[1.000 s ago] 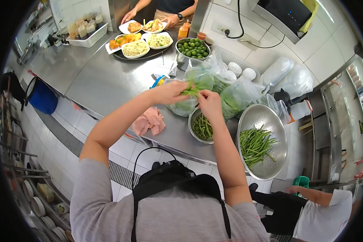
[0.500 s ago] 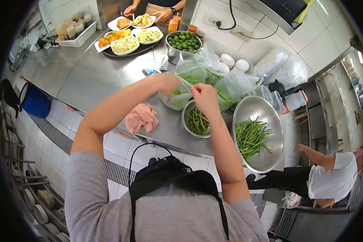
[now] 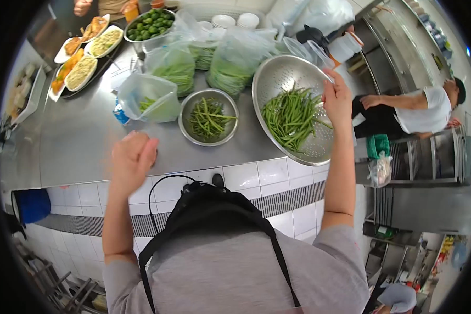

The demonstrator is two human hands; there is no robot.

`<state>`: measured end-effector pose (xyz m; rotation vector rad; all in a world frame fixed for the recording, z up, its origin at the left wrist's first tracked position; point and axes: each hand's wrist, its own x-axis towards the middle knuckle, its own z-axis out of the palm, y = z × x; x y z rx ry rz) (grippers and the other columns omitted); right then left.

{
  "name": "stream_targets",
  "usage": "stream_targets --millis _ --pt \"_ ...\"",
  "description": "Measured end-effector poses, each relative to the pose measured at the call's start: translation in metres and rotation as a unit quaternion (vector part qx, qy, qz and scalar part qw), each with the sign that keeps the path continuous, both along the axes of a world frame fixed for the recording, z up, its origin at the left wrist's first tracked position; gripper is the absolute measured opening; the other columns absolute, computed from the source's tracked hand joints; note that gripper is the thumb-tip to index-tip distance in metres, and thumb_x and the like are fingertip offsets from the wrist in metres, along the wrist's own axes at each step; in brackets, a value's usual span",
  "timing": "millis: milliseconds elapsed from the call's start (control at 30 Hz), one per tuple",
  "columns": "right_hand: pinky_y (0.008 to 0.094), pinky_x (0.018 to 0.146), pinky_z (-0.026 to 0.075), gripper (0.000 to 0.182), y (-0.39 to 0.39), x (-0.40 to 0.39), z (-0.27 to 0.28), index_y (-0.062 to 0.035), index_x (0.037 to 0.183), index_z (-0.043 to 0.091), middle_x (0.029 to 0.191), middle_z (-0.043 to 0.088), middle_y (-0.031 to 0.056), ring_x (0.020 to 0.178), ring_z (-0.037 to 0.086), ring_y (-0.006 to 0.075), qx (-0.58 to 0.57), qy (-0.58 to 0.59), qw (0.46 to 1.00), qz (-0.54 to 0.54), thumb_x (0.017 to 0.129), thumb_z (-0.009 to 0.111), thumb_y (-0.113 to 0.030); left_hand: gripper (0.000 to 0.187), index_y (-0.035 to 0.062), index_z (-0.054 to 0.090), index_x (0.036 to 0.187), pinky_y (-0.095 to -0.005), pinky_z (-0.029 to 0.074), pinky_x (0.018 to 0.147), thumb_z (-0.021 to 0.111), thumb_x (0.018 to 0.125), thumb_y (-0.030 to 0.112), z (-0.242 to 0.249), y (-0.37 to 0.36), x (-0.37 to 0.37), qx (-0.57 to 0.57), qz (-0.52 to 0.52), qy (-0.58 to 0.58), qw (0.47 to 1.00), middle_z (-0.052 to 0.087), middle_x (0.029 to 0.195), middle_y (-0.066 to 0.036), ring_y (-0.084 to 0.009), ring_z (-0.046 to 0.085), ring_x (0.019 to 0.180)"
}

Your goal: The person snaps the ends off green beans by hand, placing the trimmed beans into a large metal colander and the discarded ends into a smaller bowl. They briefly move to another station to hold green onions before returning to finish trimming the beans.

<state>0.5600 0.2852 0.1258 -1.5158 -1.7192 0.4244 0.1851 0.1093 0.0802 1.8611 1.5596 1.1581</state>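
Observation:
My right hand (image 3: 337, 97) grips the right rim of a large perforated steel colander (image 3: 277, 78) that holds a pile of green beans (image 3: 293, 115). My left hand (image 3: 133, 157) hovers at the front edge of the steel counter (image 3: 78, 141) with its fingers curled; nothing shows in it, and whatever lies under it is hidden. Between the hands stands a small steel bowl (image 3: 208, 116) of trimmed bean pieces. Left of that bowl lies a clear plastic bag (image 3: 150, 97) with a few greens inside.
More bags of greens (image 3: 235, 60) stand behind the bowls, with a steel bowl of limes (image 3: 149, 23) and white cups (image 3: 225, 21) farther back. Plates of food (image 3: 83, 65) fill the far left, where another person's hands (image 3: 83, 6) work. A person in a white shirt (image 3: 424, 107) bends at right.
Both hands have left the bag of beans. My right hand swung right to the colander's rim, my left dropped to the counter's front edge, and the view turned right.

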Motion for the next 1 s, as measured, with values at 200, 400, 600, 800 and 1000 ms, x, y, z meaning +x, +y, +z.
stream_targets --millis 200,400,600,800,1000 --pt "0.0334 0.066 0.045 0.022 0.010 0.052 -0.072 -0.0091 0.095 0.062 0.081 0.059 0.0084 0.074 0.056 0.0238 -0.102 -0.276 0.926 0.237 0.073 0.059 -0.012 0.022 0.0066 0.058 0.098 -0.0242 0.044 0.055 0.055 0.077 0.002 -0.016 -0.002 0.087 -0.066 -0.066 -0.125 0.988 0.055 0.080 -0.009 -0.0173 0.053 0.061" --pt "0.0372 0.073 0.045 0.012 0.022 0.037 -0.115 -0.0087 0.080 0.063 0.090 0.055 0.0089 0.085 0.055 0.0266 -0.154 -0.422 0.825 0.344 0.071 0.061 -0.015 0.018 0.0058 0.060 0.092 -0.0257 0.046 0.056 0.059 0.075 0.002 -0.016 0.005 0.111 -0.065 -0.214 -0.051 0.973 0.057 0.080 -0.007 -0.0185 0.057 0.066" --pt "0.0337 0.064 0.046 0.013 0.046 0.028 -0.102 -0.0028 0.078 0.060 0.071 0.060 0.0114 0.067 0.059 0.0260 -0.166 -0.168 0.943 0.236 0.068 0.060 -0.011 0.017 0.0032 0.061 0.089 -0.0253 0.045 0.059 0.059 0.072 -0.002 -0.025 0.001 0.112 -0.096 -0.170 -0.066 0.978 0.057 0.079 -0.008 -0.0172 0.056 0.065" --pt "0.0331 0.065 0.046 0.012 0.053 0.000 -0.102 -0.0035 0.077 0.062 0.072 0.061 0.0120 0.069 0.059 0.0251 -0.219 -0.202 0.910 0.287 0.067 0.061 -0.010 0.016 0.0028 0.061 0.088 -0.0258 0.045 0.059 0.059 0.073 -0.001 -0.023 -0.005 0.117 -0.105 -0.143 -0.059 0.982 0.057 0.077 -0.008 -0.0180 0.056 0.064" --pt "0.0365 0.063 0.047 0.013 0.054 -0.018 -0.133 -0.0067 0.077 0.063 0.071 0.057 0.0101 0.070 0.057 0.0268 0.010 -0.317 0.878 0.359 0.069 0.061 -0.016 0.016 0.0027 0.061 0.088 -0.0262 0.045 0.059 0.060 0.073 0.000 -0.024 -0.009 0.119 -0.105 -0.127 -0.026 0.986 0.057 0.077 -0.009 -0.0185 0.057 0.065"
